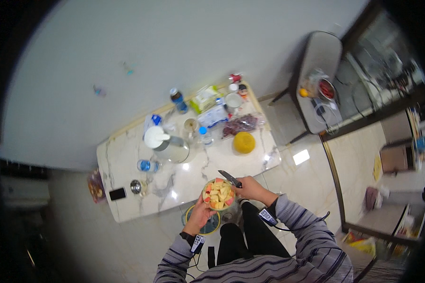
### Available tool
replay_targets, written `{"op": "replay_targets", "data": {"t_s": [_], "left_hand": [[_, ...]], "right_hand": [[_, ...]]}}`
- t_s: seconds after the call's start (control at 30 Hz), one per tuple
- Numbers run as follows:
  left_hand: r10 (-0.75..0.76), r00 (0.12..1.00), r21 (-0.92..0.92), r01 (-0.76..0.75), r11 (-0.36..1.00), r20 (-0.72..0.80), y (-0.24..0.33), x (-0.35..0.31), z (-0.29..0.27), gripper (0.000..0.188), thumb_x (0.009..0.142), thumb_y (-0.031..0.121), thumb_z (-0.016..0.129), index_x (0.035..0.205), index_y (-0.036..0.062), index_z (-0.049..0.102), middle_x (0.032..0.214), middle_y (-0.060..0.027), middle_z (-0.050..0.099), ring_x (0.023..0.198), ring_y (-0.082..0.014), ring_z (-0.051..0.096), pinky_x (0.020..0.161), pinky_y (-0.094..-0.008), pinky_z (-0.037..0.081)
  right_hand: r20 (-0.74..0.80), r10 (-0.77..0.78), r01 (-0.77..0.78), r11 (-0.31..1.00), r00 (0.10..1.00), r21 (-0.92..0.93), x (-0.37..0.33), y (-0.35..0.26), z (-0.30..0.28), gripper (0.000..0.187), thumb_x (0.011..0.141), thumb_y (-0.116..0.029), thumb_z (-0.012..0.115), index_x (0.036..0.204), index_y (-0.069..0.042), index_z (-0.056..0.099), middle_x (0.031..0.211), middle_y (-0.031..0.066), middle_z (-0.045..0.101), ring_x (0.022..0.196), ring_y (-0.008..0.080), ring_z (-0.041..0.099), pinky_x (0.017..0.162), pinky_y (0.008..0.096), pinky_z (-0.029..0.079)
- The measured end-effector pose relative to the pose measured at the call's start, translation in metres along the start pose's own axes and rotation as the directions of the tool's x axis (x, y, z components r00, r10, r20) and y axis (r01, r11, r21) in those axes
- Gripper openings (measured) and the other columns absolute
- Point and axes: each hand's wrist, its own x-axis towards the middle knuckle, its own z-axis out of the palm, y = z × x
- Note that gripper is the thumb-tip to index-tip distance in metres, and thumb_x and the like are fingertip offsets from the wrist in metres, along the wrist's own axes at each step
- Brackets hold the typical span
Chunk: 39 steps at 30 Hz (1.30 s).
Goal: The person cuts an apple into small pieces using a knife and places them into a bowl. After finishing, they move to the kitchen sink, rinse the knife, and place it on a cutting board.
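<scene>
My left hand [200,216] is closed on the left side of a clear bowl [232,204], which sits off the front edge of the table. Chunks of cut fruit [219,193], pale with red skin like apple, fill it. My right hand [251,189] grips the dark handle of a knife [229,178]. The blade points up and to the left, over the far rim of the bowl. Whether the right fingers also touch the bowl is hard to see.
On the marble-patterned table [203,174] stand a pitcher [172,147], a yellow round fruit [244,142], bagged grapes [243,124], bottles [178,100] and a phone [118,194]. Below the front edge is a yellow-rimmed bin [216,225]. A chair [316,70] holding things stands at right.
</scene>
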Motion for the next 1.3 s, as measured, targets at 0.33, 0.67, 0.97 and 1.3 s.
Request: {"op": "replay_targets", "data": {"t_s": [0.33, 0.67, 0.97, 1.3], "left_hand": [[-0.272, 0.953, 0.352, 0.21, 0.912, 0.135, 0.005, -0.013, 0.16, 0.072, 0.082, 0.002, 0.05, 0.149, 0.0106, 0.023, 0.143, -0.0146, 0.043, 0.123, -0.0319, 0.054, 0.097, -0.0467, 0.051], [-0.451, 0.862, 0.63, 0.222, 0.744, 0.23, -0.057, 0.074, 0.39, 0.067, 0.084, 0.011, 0.056, 0.146, 0.0105, 0.03, 0.142, -0.0117, 0.045, 0.127, -0.03, 0.05, 0.099, -0.0479, 0.049], [-0.623, 0.773, 0.665, 0.403, 0.629, 0.121, -0.178, 0.177, 0.559, 0.06, 0.086, 0.007, 0.052, 0.143, 0.0138, 0.033, 0.138, -0.0098, 0.047, 0.121, -0.0286, 0.054, 0.094, -0.0465, 0.052], [-0.779, 0.607, 0.648, 0.532, 0.545, 0.157, -0.303, 0.287, 0.704, 0.061, 0.091, 0.005, 0.047, 0.147, 0.0205, 0.028, 0.138, -0.0074, 0.047, 0.117, -0.0256, 0.057, 0.097, -0.0416, 0.051]], "right_hand": [[-0.354, 0.289, -0.148, 0.915, 0.889, 0.375, -0.214, 0.057, -0.092, 0.031, 0.084, -0.017, 0.069, 0.107, 0.0, 0.06, 0.069, 0.0099, 0.063, 0.054, 0.0166, 0.064, 0.051, 0.0308, 0.051], [-0.598, 0.581, -0.139, 0.771, 0.552, 0.621, -0.37, 0.179, -0.196, 0.041, 0.086, -0.014, 0.062, 0.121, 0.001, 0.047, 0.078, 0.0121, 0.065, 0.062, 0.0209, 0.064, 0.057, 0.0352, 0.051], [-0.569, 0.739, -0.038, 0.621, 0.362, 0.783, -0.457, 0.294, -0.293, 0.038, 0.084, -0.008, 0.058, 0.119, 0.0, 0.046, 0.077, 0.0129, 0.066, 0.056, 0.0213, 0.063, 0.054, 0.0347, 0.051], [-0.43, 0.866, 0.022, 0.44, 0.254, 0.898, -0.512, 0.364, -0.392, 0.044, 0.088, -0.001, 0.048, 0.13, -0.003, 0.036, 0.087, 0.0096, 0.065, 0.058, 0.0154, 0.06, 0.048, 0.0278, 0.049]]}}
